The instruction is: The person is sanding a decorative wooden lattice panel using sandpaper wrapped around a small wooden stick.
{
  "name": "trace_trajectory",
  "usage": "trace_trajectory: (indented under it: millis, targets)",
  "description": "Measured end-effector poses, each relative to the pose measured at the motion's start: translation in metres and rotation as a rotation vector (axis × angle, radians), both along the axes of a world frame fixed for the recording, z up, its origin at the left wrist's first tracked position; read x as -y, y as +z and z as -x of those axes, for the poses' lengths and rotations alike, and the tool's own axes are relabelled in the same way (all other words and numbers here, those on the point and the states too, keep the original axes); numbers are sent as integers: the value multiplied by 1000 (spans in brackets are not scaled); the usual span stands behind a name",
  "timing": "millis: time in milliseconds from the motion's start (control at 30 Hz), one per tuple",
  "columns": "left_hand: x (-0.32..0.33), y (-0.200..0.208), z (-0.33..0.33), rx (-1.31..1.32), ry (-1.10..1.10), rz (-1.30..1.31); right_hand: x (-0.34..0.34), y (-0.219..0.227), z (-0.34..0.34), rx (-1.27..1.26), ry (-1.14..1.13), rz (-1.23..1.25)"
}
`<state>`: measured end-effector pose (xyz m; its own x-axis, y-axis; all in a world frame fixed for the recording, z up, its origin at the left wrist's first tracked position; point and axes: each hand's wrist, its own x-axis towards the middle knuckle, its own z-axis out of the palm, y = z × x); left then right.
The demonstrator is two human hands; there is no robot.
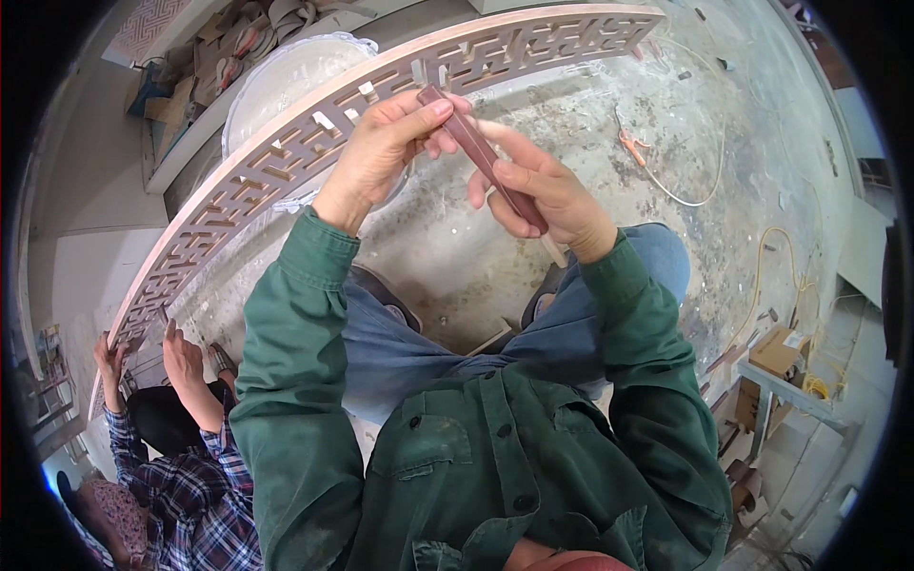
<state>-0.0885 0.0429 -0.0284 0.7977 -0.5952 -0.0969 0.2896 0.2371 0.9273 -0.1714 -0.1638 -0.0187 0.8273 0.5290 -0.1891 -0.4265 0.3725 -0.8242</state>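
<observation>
A narrow reddish-brown strip (pixel 481 152), which looks like sandpaper folded lengthwise, slants between my hands in front of me. My left hand (pixel 376 147) pinches its upper end between thumb and fingers. Lower down, my right hand (pixel 562 200) grips the strip, with the thumb on its face and the fingers curled behind. A pale thin stick end (pixel 552 250) shows just below my right hand; whether I hold it cannot be seen. Beyond my hands stands a long wooden lattice panel (pixel 347 114) with a cut-out geometric pattern.
At the lower left a co-worker in a plaid shirt (pixel 190 485) has both hands at the panel's near end. A plastic-covered round tub (pixel 286 90) stands behind the panel. An orange-handled air gun (pixel 633 147) with a hose lies on the floor. Cardboard boxes (pixel 779 352) sit at right.
</observation>
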Motion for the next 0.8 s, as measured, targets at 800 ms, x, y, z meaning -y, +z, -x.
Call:
trace_trajectory:
  millis: [800]
  targets:
    - [-29,38,-38,1102,620,-846,2,-40,-39,987,-287,1413]
